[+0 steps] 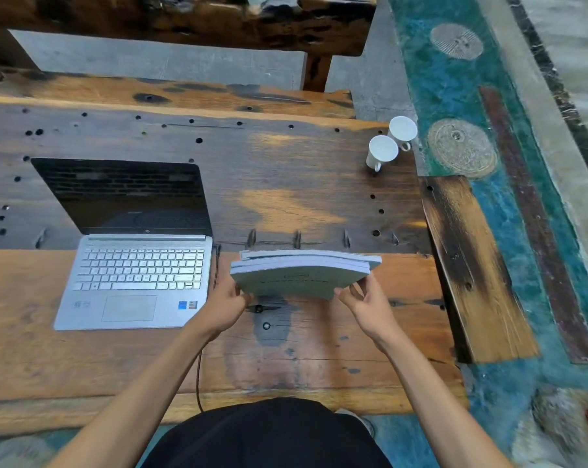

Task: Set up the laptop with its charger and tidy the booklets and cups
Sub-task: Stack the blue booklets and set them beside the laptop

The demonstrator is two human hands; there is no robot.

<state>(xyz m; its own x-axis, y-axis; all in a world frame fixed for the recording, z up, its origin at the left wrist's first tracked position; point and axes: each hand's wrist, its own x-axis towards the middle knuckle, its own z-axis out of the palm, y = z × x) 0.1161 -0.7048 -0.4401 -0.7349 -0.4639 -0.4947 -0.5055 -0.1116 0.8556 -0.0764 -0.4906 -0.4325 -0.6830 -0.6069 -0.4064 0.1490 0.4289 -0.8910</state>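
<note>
Both the left hand (230, 304) and right hand (365, 304) grip the stacked booklets (302, 273), whose cover print appears illegible; fingertips hidden beneath.

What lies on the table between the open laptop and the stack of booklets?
In the head view, only a thin black cable lies between the laptop and the stack of booklets; otherwise bare table.

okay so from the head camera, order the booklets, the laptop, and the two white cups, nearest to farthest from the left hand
1. Booklets: held by the left hand at their left edge.
2. Laptop: just left of that hand.
3. Near cup: far right corner of the table.
4. Far cup: right behind it.
</note>
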